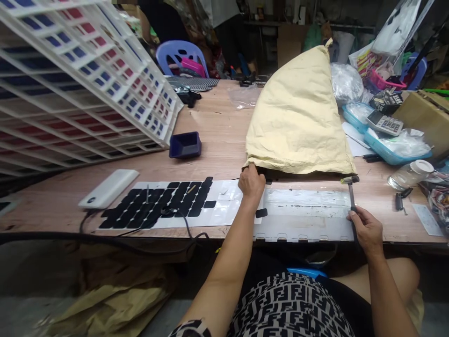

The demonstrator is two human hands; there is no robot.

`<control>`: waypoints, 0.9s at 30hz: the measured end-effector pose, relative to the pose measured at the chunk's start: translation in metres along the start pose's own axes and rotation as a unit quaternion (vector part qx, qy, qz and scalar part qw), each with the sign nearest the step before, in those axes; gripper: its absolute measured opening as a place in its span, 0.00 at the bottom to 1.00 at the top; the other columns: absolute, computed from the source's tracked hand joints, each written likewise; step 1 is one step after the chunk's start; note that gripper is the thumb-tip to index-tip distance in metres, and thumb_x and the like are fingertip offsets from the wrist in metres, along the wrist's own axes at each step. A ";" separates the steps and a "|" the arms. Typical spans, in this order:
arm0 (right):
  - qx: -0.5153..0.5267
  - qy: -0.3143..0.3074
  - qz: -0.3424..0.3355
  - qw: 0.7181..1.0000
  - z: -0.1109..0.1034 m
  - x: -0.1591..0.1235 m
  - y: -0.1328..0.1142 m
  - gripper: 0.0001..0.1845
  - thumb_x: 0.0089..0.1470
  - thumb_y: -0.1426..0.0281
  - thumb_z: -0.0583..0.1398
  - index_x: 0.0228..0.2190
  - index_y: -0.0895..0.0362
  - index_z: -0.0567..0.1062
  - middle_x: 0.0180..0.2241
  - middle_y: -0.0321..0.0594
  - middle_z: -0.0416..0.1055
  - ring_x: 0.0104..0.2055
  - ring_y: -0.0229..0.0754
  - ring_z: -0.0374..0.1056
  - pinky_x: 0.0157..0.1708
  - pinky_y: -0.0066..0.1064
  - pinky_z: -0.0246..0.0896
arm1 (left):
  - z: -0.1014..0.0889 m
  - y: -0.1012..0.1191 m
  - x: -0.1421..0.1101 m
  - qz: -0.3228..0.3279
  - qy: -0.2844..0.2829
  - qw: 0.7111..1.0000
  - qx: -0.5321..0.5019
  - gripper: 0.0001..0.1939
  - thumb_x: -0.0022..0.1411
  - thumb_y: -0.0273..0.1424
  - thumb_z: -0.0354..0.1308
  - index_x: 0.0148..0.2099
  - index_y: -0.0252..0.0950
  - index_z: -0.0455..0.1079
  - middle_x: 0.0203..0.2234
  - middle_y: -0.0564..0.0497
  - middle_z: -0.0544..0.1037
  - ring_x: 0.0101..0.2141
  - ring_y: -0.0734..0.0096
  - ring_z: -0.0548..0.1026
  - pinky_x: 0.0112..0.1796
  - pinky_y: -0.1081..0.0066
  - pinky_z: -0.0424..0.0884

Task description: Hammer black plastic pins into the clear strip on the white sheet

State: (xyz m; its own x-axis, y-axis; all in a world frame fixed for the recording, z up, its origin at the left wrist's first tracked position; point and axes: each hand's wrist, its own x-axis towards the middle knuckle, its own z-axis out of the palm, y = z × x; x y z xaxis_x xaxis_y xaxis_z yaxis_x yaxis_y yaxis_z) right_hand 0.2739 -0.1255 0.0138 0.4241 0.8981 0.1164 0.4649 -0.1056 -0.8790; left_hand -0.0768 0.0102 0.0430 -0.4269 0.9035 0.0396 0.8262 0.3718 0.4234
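My left hand (251, 182) is closed at the lower left corner of a large pale yellow bag (298, 117), its fingers pinching the edge. The bag lies on the table with its narrow end pointing away. My right hand (366, 229) is wrapped around the dark handle of a small hammer (351, 196), whose head points up, close to the bag's lower right corner. Between my hands lies a whitish board (305, 229) with clear tape over it. To its left, rows of black rounded pads (178, 196) stick to white sheets.
A white plastic crate (140, 93) leans at the left. Near it are a dark blue tray (185, 145) and a white device (108, 188) with a black cable. At right stand blue baskets (396, 152), a calculator (385, 122) and a clear jar (410, 173). People are at the back.
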 end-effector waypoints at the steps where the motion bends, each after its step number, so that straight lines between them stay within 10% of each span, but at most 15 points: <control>1: 0.001 -0.002 0.000 1.000 0.000 0.000 0.000 0.25 0.51 0.54 0.66 0.44 0.60 0.81 0.29 0.44 0.80 0.32 0.48 0.76 0.37 0.38 0.73 | -0.006 -0.002 -0.007 0.001 -0.011 1.000 -0.002 0.12 0.62 0.29 0.54 0.48 0.37 0.70 0.43 0.40 0.78 0.45 0.50 0.76 0.41 0.60 0.69; 8: -0.012 0.006 -0.002 1.000 0.000 -0.002 -0.012 0.24 0.50 0.55 0.65 0.42 0.60 0.81 0.29 0.43 0.80 0.32 0.47 0.76 0.36 0.37 0.73 | -0.029 0.004 -0.069 0.093 -0.060 0.990 -0.081 0.05 0.62 0.29 0.57 0.42 0.41 0.71 0.40 0.48 0.79 0.39 0.60 0.75 0.38 0.65 0.68; 17: 0.001 -0.007 -0.011 1.000 0.001 -0.005 -0.009 0.24 0.53 0.55 0.64 0.44 0.61 0.80 0.29 0.42 0.80 0.31 0.45 0.75 0.36 0.36 0.72 | 0.027 0.063 -0.105 0.272 -0.244 0.896 -0.251 0.15 0.56 0.22 0.62 0.46 0.40 0.71 0.39 0.52 0.79 0.42 0.65 0.74 0.42 0.67 0.70; 27: -0.005 -0.015 -0.017 1.000 0.000 -0.004 -0.011 0.24 0.54 0.55 0.64 0.44 0.60 0.80 0.29 0.42 0.80 0.31 0.45 0.75 0.36 0.37 0.73 | 0.051 0.059 -0.093 0.304 -0.235 0.879 -0.283 0.14 0.55 0.27 0.66 0.46 0.37 0.76 0.40 0.50 0.73 0.38 0.69 0.72 0.42 0.69 0.71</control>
State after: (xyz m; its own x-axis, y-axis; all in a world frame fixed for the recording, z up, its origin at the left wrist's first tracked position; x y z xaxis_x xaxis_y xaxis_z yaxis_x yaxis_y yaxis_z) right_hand 0.2668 -0.1283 0.0228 0.3840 0.9138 0.1322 0.4868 -0.0787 -0.8700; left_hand 0.0302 -0.0414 0.0181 0.3401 0.9359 0.0917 0.4772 -0.2558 0.8407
